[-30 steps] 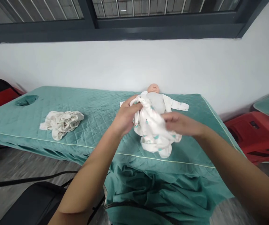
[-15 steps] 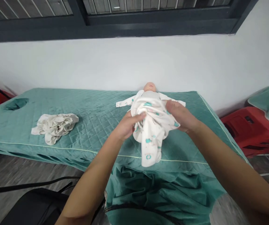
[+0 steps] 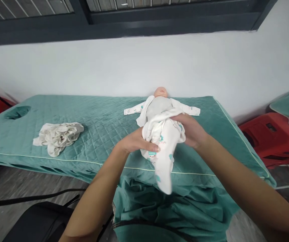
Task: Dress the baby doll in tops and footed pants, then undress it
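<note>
A baby doll [image 3: 160, 92] lies on its back with its head toward the wall. It wears a white printed baby top [image 3: 136, 109] spread open at the front, with both sleeves stretched out sideways and a plain grey-white torso showing between. My left hand [image 3: 138, 141] grips bunched white baby pants [image 3: 165, 137] with green prints, its thumb on top of the cloth. On the other side, my right hand [image 3: 191, 129] holds the waist end, its fingers partly hidden in the folds. One pant leg hangs toward me past the bed's front edge. The doll's legs are hidden.
Crumpled cream cloth [image 3: 58, 136] lies to the left on the green quilted bed [image 3: 104, 117], which has a hole [image 3: 17, 112] at its far left. A white wall [image 3: 96, 70] rises behind. A red plastic stool [image 3: 273, 137] stands at right, a black bag-like object [image 3: 38, 223] at lower left.
Both hands have drawn the pants lower and toward me, uncovering more of the doll's torso. The hanging leg now reaches further over the bed's front edge. The cream cloth stays put.
</note>
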`<state>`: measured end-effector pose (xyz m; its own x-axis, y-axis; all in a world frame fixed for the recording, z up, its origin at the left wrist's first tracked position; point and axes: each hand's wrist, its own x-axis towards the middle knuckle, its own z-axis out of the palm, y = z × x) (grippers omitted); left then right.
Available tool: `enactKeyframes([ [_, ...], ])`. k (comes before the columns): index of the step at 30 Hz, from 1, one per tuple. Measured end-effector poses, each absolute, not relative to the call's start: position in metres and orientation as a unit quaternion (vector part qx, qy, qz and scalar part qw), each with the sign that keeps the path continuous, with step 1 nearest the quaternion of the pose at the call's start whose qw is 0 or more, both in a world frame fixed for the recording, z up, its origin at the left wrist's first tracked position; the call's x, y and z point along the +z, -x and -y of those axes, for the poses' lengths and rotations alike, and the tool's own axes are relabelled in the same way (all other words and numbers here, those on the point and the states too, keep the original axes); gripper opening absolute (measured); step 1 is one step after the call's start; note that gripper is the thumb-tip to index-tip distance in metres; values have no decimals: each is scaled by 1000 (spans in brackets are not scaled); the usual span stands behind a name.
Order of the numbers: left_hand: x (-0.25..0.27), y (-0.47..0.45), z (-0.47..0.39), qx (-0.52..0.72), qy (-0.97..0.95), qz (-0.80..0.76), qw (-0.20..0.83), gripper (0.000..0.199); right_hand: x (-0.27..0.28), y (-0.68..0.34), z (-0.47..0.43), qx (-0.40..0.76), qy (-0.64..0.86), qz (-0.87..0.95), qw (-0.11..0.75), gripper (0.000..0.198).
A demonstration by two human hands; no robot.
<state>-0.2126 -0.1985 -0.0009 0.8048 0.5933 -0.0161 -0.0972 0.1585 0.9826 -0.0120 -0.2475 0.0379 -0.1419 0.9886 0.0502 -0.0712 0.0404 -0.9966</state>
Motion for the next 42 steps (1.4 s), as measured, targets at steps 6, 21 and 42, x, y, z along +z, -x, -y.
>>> enactKeyframes([
  [6,-8,203,200,424,-493,-253,716,52,23,6,254,651,371,558,355,43],
  [21,-16,204,209,285,-531,-213,769,69,20,19,257,649,344,405,545,35],
  [42,-11,193,214,293,-475,-177,811,68,23,21,258,593,377,406,584,47],
])
